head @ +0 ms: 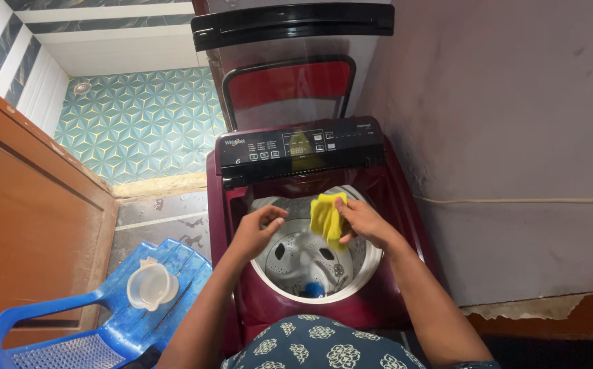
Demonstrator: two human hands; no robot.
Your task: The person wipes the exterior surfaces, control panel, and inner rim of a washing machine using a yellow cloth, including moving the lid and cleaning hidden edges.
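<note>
I look down into a maroon top-loading washing machine with its glass lid raised. My right hand grips a yellow cloth over the open steel drum. My left hand hovers over the drum's left rim, fingers curled and close to the cloth, holding nothing that I can see. A small blue object lies at the bottom of the drum. The black control panel sits just behind the opening.
A blue plastic chair stands to the left with a clear plastic jug on its seat. A wooden door is at far left. A grey wall is close on the right, and patterned teal floor tiles lie beyond.
</note>
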